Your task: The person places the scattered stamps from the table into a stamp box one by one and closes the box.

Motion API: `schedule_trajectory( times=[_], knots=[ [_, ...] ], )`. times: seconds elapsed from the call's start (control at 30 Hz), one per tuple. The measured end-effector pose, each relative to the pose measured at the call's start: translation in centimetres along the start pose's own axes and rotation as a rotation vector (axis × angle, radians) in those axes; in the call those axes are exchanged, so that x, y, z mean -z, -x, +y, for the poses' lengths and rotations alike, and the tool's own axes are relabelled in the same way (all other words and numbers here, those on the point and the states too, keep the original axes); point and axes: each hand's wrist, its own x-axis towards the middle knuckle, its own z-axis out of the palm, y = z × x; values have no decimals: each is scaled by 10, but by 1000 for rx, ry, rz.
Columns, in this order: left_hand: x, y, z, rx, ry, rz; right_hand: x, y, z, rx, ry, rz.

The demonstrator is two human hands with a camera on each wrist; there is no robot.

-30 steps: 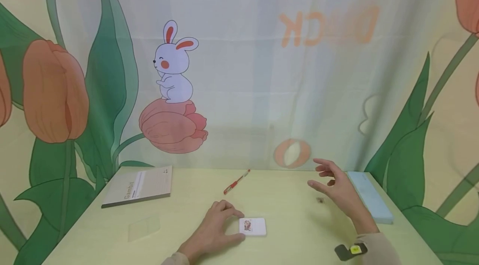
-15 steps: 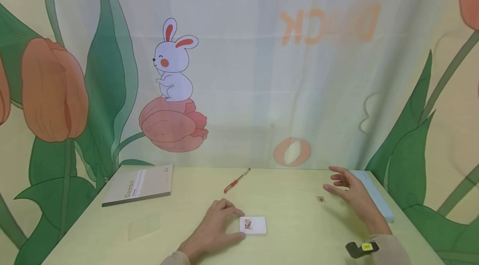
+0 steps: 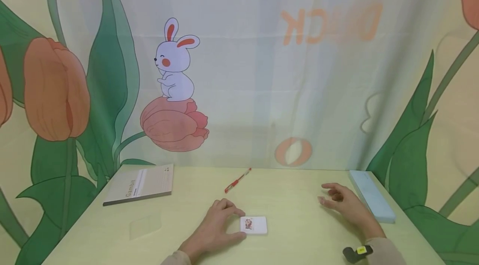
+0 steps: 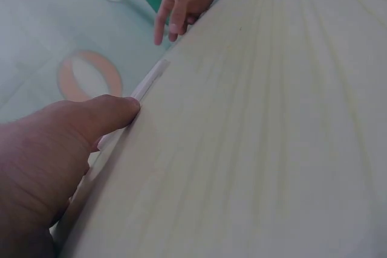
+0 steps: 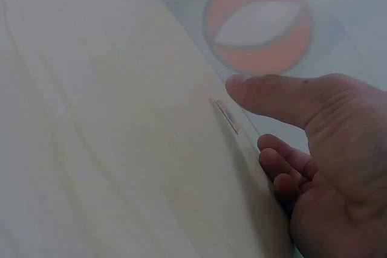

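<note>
Well left of the white pad (image 3: 259,225) and farther back sits a notebook (image 3: 140,186); left of the pad too, about level with it, a clear sheet (image 3: 146,226). Just left of the pad is the left hand (image 3: 213,229), thumb and forefinger gripping the pad's left corners, near and far. Pad lies flat on the table (image 3: 288,190), small printed picture (image 3: 248,224) on its left half, long side seemingly running left to right. Behind the pad, slightly left, a red pen (image 3: 237,181) on a slant. Right of the pad, farther back, a tiny sticker (image 5: 227,116), just left of the right thumb tip, with a slight gap in the right wrist view; too foreshortened to tell its long axis. Right hand (image 3: 346,206) is clearly the nearer one: thumb out, spread from loosely bent fingers, nothing seen pinched. Farthest right of the pad, and behind it: pale blue box (image 3: 372,196).
</note>
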Motion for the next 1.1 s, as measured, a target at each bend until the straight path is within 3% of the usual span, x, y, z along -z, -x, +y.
schedule_trajectory(
  times=[0.33, 0.7, 1.1],
  knots=[
    [0, 0, 0, 4, -7, -6, -7, 1, 2, 28, 115, 37],
    [0, -1, -1, 7, -9, -15, -11, 0, 4, 14, 106, 47],
    [-1, 0, -2, 6, 2, -14, -13, 1, 4, 5, 100, 110]
  ],
)
